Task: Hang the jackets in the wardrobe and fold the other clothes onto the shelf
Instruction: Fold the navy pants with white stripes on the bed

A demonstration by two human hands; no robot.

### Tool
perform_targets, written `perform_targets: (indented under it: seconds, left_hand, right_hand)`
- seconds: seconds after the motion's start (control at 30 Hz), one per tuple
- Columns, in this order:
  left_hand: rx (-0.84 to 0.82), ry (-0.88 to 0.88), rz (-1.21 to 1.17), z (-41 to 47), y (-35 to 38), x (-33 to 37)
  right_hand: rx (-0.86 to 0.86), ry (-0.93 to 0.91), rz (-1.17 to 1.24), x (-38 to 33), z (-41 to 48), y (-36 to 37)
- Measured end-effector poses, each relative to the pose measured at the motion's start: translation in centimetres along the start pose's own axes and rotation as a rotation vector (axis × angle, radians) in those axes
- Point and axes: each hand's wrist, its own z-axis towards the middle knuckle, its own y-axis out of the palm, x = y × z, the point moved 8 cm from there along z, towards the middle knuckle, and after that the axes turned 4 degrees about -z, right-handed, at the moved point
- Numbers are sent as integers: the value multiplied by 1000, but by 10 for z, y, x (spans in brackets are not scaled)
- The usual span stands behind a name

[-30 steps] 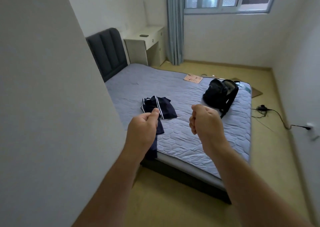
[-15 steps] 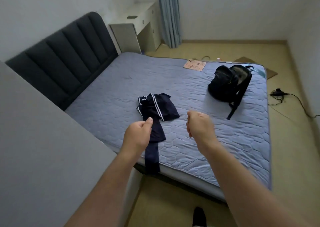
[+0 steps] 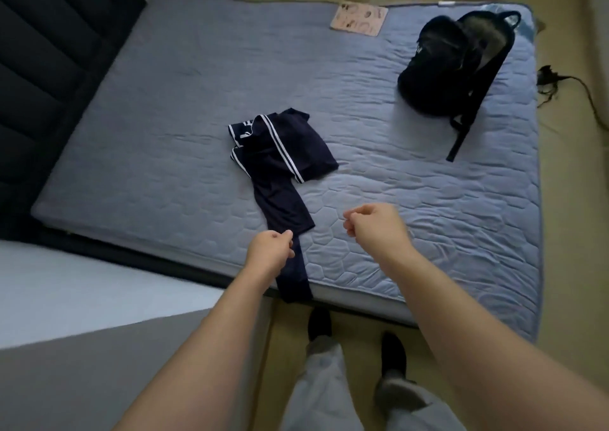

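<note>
A navy garment with white stripes (image 3: 280, 153) lies crumpled on the blue-grey quilted mattress (image 3: 164, 117), and one long part of it trails over the near bed edge. My left hand (image 3: 270, 249) hovers just left of that trailing part with its fingers curled, holding nothing. My right hand (image 3: 372, 229) is a loose fist above the mattress, to the right of the garment and apart from it. No wardrobe, shelf or hanger is in view.
A black backpack (image 3: 445, 64) lies at the far right of the bed, with a pink card (image 3: 359, 20) near the far edge. The dark padded headboard (image 3: 39, 51) is on the left, a pale wall corner (image 3: 82, 315) at lower left. A black cable (image 3: 560, 84) lies on the floor.
I have stepped up to the bed and the view has tilted down. Both fists have dropped toward the mattress, the left one arriving beside the garment's trailing part.
</note>
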Motion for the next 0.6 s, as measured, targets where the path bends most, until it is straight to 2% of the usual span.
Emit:
perform_targets:
  seconds: [0.1, 0.3, 0.5, 0.6]
  left_hand:
    - [-67, -132, 36, 71, 19, -33]
    - [-153, -303, 75, 188, 56, -90]
    - [-186, -425, -147, 271, 94, -131]
    - [-103, -490, -310, 303, 101, -149]
  right_hand:
    - [-7, 84, -36, 24, 42, 34]
    - [-42, 124, -139, 63, 116, 92]
    - [-86, 185, -240, 104, 167, 128]
    - [-102, 204, -283, 121, 183, 139]
